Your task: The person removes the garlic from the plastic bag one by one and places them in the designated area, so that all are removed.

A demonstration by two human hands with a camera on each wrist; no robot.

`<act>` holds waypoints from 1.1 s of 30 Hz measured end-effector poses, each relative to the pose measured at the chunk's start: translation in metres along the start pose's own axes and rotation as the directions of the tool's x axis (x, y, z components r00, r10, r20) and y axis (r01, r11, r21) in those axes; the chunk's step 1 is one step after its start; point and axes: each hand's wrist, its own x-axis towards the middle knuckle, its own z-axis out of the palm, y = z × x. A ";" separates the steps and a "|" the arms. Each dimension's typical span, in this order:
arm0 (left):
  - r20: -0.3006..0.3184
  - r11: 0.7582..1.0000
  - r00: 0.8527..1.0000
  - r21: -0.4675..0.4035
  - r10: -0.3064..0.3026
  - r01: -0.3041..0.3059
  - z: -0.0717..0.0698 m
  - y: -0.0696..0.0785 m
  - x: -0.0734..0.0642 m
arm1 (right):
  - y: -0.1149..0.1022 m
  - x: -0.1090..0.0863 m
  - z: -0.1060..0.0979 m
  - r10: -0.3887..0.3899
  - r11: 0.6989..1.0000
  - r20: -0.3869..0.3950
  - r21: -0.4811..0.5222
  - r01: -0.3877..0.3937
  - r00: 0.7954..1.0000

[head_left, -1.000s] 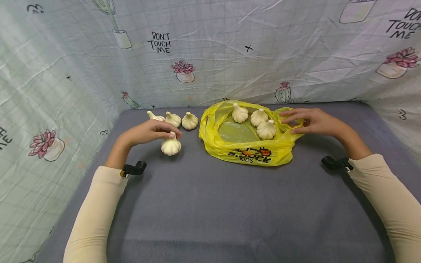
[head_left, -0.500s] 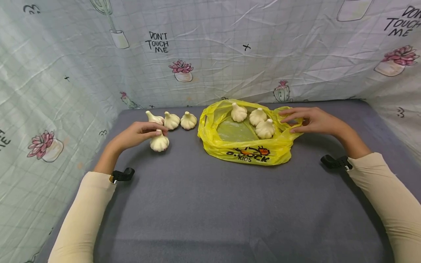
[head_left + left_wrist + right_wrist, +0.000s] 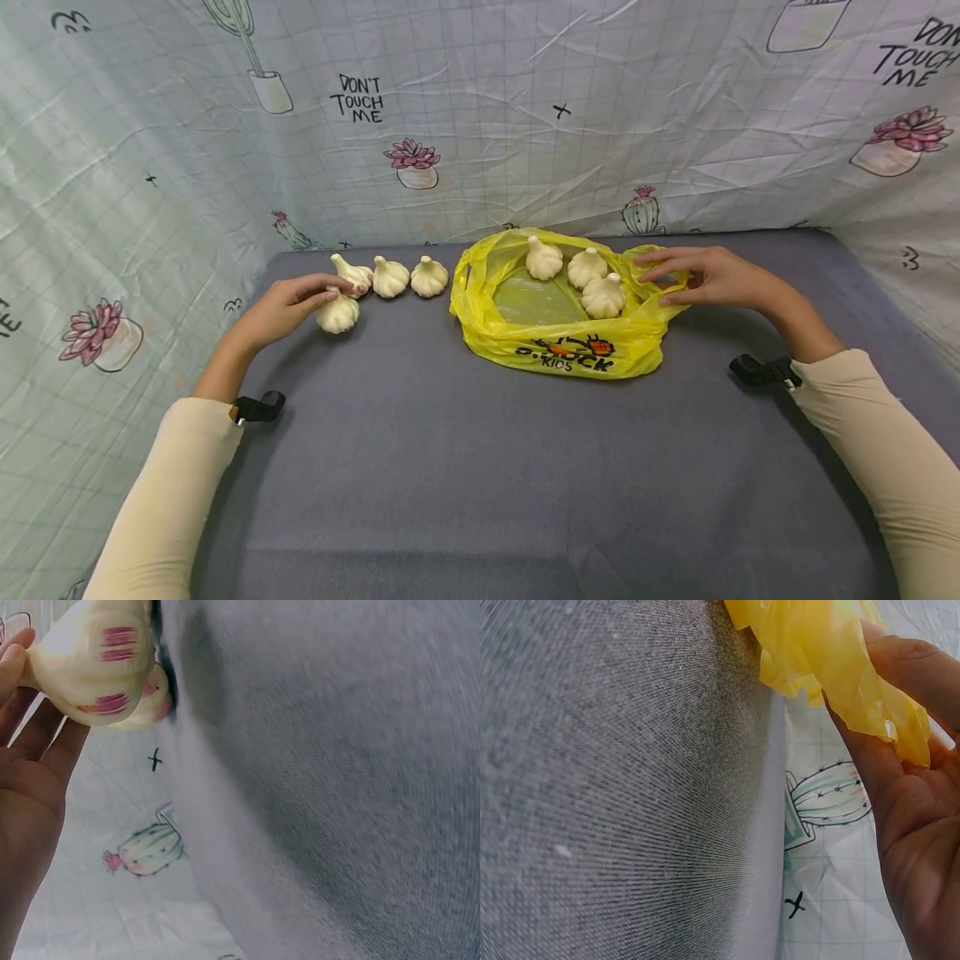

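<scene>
My left hand (image 3: 288,307) pinches a garlic bulb (image 3: 338,312) by its stem, at the left of the table. Purple streaks mark this bulb (image 3: 97,664) in the left wrist view. Just behind it, three more garlic bulbs (image 3: 391,277) stand in a row along the back. A yellow plastic bag (image 3: 495,337) lies with its mouth spread, and three garlic bulbs (image 3: 604,297) are inside it. At the bag's right side my right hand (image 3: 716,277) grips its edge. In the right wrist view the yellow plastic (image 3: 840,667) passes between thumb and fingers.
The table (image 3: 495,467) has a dark grey cloth cover. A printed fabric sheet (image 3: 480,108) hangs behind its back edge and along both sides. Black camera mounts (image 3: 258,407) sit on the wrists.
My left hand has moved left and slightly back, carrying the garlic bulb from near the bag to the left end of the row. The right hand has kept its hold on the bag.
</scene>
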 end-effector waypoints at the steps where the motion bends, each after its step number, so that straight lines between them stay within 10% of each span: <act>1: -0.005 1.000 1.000 -0.007 -0.004 0.004 -0.001 -0.001 -0.001 | 0.000 0.000 0.000 0.001 1.000 0.000 0.000 -0.001 1.000; 33: -0.023 0.981 1.000 -0.191 0.010 -0.014 0.001 -0.036 -0.002 | 0.000 0.002 0.001 0.023 1.000 0.011 0.000 -0.023 1.000</act>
